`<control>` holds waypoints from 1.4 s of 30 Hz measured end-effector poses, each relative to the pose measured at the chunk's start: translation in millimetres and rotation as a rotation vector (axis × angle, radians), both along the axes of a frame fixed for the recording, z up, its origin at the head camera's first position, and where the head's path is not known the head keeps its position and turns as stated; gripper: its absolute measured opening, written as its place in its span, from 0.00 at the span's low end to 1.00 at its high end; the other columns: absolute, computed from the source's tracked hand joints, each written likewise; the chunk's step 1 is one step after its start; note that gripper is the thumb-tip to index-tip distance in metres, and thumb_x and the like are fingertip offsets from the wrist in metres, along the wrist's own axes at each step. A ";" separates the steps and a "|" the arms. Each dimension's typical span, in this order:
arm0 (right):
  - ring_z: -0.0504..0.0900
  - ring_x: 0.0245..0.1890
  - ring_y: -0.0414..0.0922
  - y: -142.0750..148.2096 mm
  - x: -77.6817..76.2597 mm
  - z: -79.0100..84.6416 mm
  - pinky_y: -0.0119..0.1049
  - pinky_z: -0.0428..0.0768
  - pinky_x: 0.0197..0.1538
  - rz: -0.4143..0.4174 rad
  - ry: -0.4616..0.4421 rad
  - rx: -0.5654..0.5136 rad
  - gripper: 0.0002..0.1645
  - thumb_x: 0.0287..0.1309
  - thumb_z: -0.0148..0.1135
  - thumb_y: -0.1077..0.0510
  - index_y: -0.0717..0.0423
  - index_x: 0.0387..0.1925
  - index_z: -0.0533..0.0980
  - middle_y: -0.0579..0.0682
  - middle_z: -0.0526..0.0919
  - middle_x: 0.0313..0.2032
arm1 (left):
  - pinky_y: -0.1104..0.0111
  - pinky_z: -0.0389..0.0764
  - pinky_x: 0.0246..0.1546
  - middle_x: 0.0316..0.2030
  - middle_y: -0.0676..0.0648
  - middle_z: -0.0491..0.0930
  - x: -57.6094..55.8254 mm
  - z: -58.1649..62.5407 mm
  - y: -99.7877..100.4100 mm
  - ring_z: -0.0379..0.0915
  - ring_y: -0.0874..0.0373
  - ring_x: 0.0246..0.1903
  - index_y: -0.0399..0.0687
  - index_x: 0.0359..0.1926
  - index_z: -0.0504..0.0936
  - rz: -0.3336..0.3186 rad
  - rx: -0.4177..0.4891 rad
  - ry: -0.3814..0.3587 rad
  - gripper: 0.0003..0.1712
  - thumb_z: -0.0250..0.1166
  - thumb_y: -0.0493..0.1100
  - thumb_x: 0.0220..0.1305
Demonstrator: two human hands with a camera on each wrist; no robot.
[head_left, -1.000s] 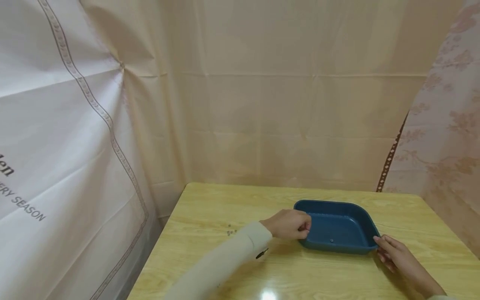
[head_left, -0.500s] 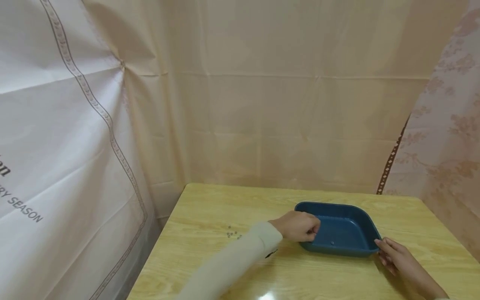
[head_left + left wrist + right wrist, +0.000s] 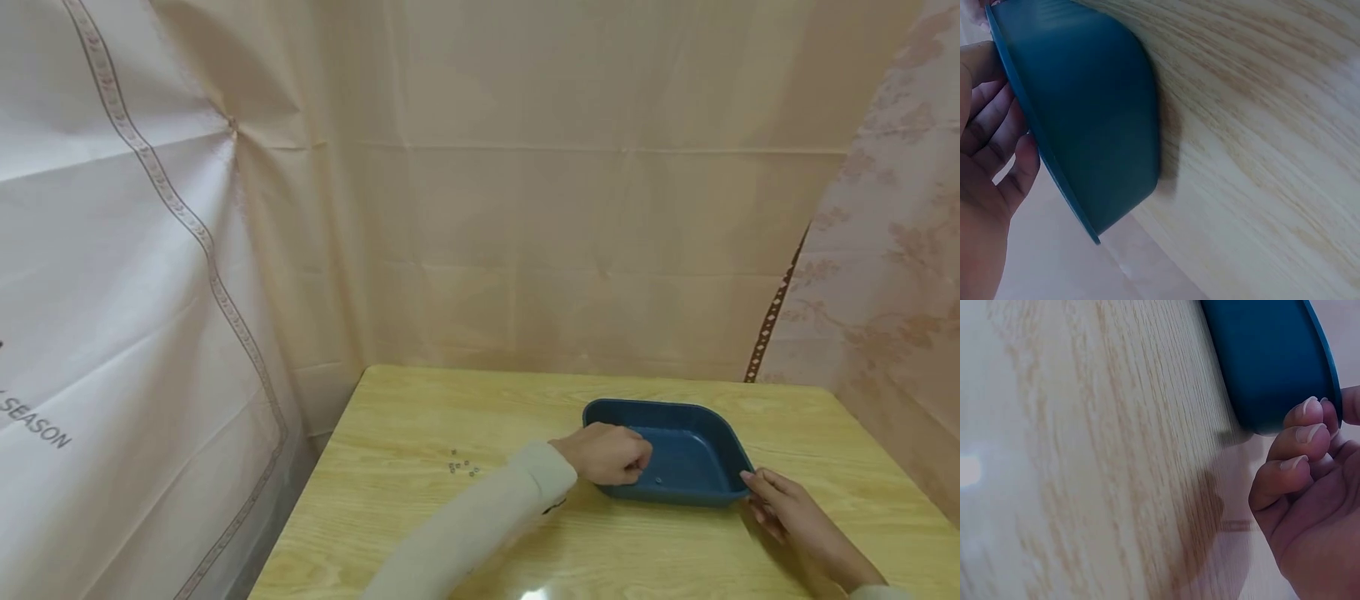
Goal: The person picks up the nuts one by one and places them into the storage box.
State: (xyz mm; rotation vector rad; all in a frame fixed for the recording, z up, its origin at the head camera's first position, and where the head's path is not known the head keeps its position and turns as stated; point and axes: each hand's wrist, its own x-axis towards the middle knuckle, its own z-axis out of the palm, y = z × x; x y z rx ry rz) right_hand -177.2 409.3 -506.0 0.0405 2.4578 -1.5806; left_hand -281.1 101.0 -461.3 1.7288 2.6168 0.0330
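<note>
A dark blue rectangular tray (image 3: 693,454) with rounded corners stands on the wood-grain table. One tiny grey nut-like piece (image 3: 658,480) lies inside it near the front wall. My left hand (image 3: 611,454), fingers curled, reaches over the tray's left end. In the left wrist view the left hand (image 3: 988,125) is at the rim, its fingertips partly hidden behind it; I cannot tell whether they hold anything. My right hand (image 3: 783,504) pinches the tray's right front corner. The right wrist view shows the right hand (image 3: 1313,481) with thumb and index finger on the rim, other fingers bent beside it.
Several tiny nut-like pieces (image 3: 458,466) lie scattered on the table (image 3: 405,408), left of the tray. My left sleeve (image 3: 480,521) crosses the table's front middle. Beige cloth (image 3: 487,208) hangs behind the table, with printed cloths at both sides.
My left hand has moved right, farther over the tray. More of the tiny pieces on the table show past the sleeve. The right hand keeps its pinch on the corner.
</note>
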 end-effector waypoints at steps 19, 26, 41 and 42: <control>0.65 0.18 0.40 1.9 2.3 2.9 0.39 0.71 0.22 0.021 0.012 0.008 0.31 0.83 0.39 0.43 0.67 0.34 0.64 0.47 0.69 0.23 | 0.83 0.70 0.35 0.42 0.66 0.80 -2.6 7.6 -12.4 0.71 0.77 0.37 0.62 0.50 0.86 0.011 0.030 0.021 0.10 0.59 0.48 0.78; 0.65 0.18 0.39 1.0 1.1 -0.1 0.38 0.71 0.22 0.009 -0.005 0.005 0.31 0.82 0.39 0.40 0.65 0.34 0.64 0.47 0.69 0.24 | 0.83 0.70 0.34 0.40 0.65 0.78 -10.2 0.7 -30.4 0.70 0.77 0.35 0.61 0.50 0.85 0.029 0.064 0.041 0.10 0.58 0.48 0.78; 0.66 0.19 0.39 0.2 -1.3 1.8 0.38 0.73 0.24 0.006 -0.044 0.016 0.31 0.82 0.39 0.39 0.61 0.33 0.65 0.47 0.69 0.24 | 0.82 0.68 0.28 0.35 0.61 0.79 -13.3 2.5 -60.9 0.69 0.73 0.28 0.58 0.42 0.83 0.057 0.161 0.178 0.05 0.61 0.45 0.74; 0.66 0.19 0.39 0.1 -1.7 1.6 0.38 0.73 0.24 0.006 -0.045 0.017 0.30 0.82 0.39 0.39 0.61 0.33 0.65 0.47 0.69 0.24 | 0.82 0.68 0.29 0.35 0.61 0.79 -14.1 1.0 -63.0 0.69 0.73 0.29 0.58 0.42 0.83 0.052 0.161 0.182 0.05 0.61 0.45 0.74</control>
